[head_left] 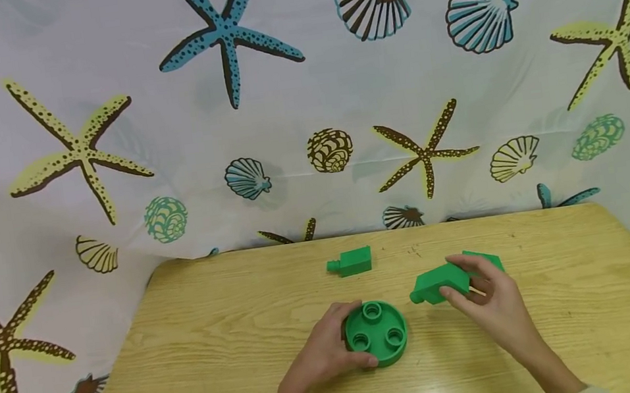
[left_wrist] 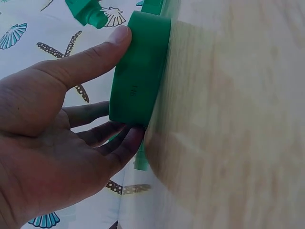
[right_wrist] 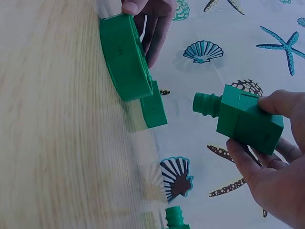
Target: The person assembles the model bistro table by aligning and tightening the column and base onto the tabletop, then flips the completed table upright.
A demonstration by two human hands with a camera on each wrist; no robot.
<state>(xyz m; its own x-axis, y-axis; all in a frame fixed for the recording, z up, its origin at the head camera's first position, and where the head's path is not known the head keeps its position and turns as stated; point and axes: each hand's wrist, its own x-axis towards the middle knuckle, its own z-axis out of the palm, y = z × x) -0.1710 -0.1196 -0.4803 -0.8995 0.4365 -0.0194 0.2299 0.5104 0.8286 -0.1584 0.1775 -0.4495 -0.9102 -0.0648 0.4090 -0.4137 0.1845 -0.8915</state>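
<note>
A round green base [head_left: 394,353] with three threaded sockets facing up rests on the wooden table. The left hand [head_left: 325,348] grips its left side, thumb at the near edge and fingers round the far side; the left wrist view shows the thumb on its rim [left_wrist: 138,71]. Above the table, to the right of the base, the right hand [head_left: 500,315] pinches a green block [head_left: 436,281] with a threaded end pointing left, toward the base. In the right wrist view this block [right_wrist: 248,119] is apart from the base [right_wrist: 125,57].
A second green block [head_left: 355,261] with a threaded end lies on the table [head_left: 218,322] behind the base. Another green block [head_left: 487,259] lies behind the right hand, partly hidden by it. A patterned cloth [head_left: 292,113] hangs at the back and sides.
</note>
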